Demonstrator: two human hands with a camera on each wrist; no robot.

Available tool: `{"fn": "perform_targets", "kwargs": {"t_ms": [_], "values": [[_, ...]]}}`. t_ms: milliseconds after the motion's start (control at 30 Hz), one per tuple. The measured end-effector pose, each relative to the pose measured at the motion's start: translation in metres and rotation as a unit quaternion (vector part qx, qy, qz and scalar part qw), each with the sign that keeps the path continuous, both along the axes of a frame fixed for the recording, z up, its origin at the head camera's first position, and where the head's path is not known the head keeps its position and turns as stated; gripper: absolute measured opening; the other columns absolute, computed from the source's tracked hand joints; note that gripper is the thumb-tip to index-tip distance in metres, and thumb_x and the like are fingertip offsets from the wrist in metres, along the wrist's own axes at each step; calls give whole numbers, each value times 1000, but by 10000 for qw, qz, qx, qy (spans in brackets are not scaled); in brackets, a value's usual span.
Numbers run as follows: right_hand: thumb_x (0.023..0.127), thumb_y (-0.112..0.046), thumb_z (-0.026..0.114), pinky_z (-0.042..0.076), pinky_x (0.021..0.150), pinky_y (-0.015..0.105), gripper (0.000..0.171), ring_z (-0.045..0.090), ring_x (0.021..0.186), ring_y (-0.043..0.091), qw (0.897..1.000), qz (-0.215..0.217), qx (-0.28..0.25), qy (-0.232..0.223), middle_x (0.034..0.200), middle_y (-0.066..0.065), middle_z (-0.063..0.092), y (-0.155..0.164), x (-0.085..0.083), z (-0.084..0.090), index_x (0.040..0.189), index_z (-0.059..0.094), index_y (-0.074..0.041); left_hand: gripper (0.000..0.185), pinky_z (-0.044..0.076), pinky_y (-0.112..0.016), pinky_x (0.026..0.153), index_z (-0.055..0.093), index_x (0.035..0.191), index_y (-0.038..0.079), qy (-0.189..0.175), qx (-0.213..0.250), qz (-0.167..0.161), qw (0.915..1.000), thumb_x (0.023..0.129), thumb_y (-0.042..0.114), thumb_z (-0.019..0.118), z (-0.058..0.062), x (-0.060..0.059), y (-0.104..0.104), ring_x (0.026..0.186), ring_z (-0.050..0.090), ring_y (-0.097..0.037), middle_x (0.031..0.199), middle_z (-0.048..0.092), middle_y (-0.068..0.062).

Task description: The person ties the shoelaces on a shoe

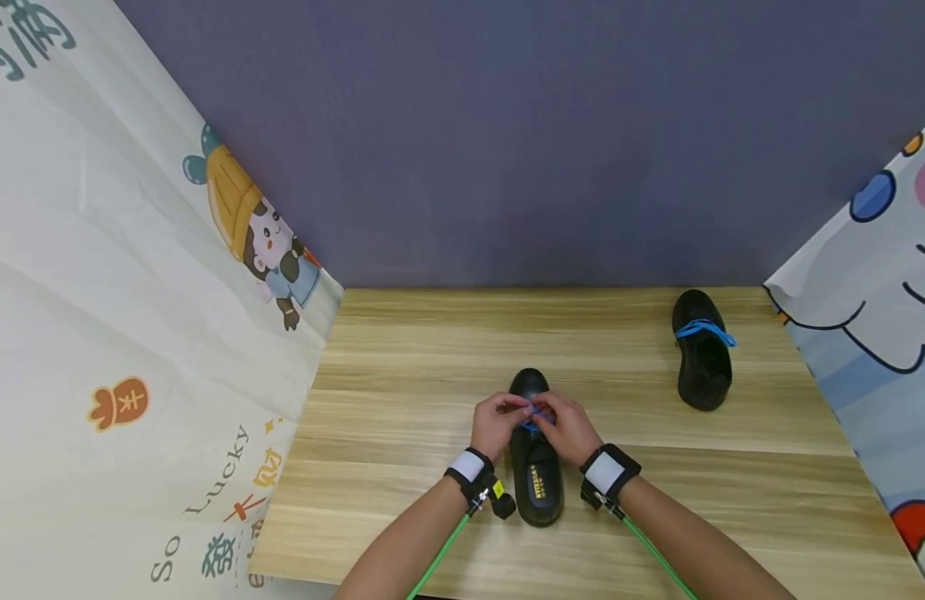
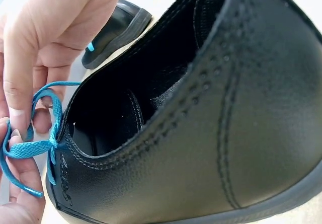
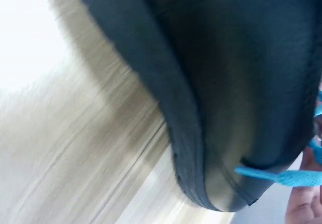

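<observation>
Fingers of both hands pinch the blue lace (image 2: 30, 146) on the near shoe (image 1: 536, 467); loops formed, bow not yet tightened, I'd say.

You are working at a wooden table (image 1: 432, 350) with a pale, streaked grain, set against a purple wall. Two black leather shoes lie directly on it. The near shoe (image 1: 537, 483) sits at the front edge, toe pointing away from you, a yellow label on its insole. The far shoe (image 1: 702, 367) rests well apart at the back right, near the table's corner, a blue lace (image 1: 704, 330) across its top.
</observation>
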State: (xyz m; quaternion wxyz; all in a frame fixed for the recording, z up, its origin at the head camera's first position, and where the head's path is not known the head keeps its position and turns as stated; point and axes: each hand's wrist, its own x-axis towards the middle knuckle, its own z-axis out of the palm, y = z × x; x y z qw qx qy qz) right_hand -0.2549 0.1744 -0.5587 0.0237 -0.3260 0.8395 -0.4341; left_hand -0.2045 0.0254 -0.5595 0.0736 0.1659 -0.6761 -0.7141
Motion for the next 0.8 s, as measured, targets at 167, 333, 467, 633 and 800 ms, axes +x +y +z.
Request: {"fn": "perform_targets", "kwargs": {"t_ms": [167, 333, 467, 633, 800], "values": [[87, 8, 70, 55, 67, 28, 29, 67, 79, 17, 9966, 311, -418, -633, 91, 10, 70, 2, -3, -4, 108, 52, -2, 11, 54, -22, 65, 73, 95, -4, -105, -33, -5, 9999, 84, -3, 76, 1, 0, 0, 73, 65, -10, 86, 72, -5], [87, 6, 70, 49, 67, 25, 31, 62, 80, 12, 9914, 676, -567, -971, 89, 8, 69, 7, -6, -5, 109, 50, -3, 13, 54, -23, 68, 72, 95, -6, -96, 110, -5, 9999, 84, -3, 76, 0, -1, 0, 76, 66, -10, 88, 72, -9], [81, 11, 71, 51, 77, 29, 42, 63, 88, 17, 9901, 857, -489, -1001, 95, 9, 68, 10, -5, -4, 113, 48, -2, 13, 53, -22, 67, 73, 95, -6, -143, 105, 0, 9998, 84, -2, 77, -1, -2, 1, 75, 65, -9, 87, 72, -9], [82, 10, 74, 53, 77, 34, 37, 65, 90, 19, 9957, 683, -313, -545, 96, 5, 68, 11, -4, -5, 105, 51, -7, 11, 52, -22, 66, 74, 93, -3, -198, -43, -21, 9998, 83, -2, 78, 0, -2, 1, 74, 64, -9, 85, 71, -5], [82, 3, 79, 53, 72, 35, 30, 65, 85, 17, 9968, 729, -306, 140, 93, 2, 68, 10, -3, -5, 100, 59, -9, 12, 53, -22, 67, 74, 94, -4, -230, -74, -27, 9997, 83, -3, 77, 0, -3, 1, 75, 65, -9, 87, 72, -9]]}}
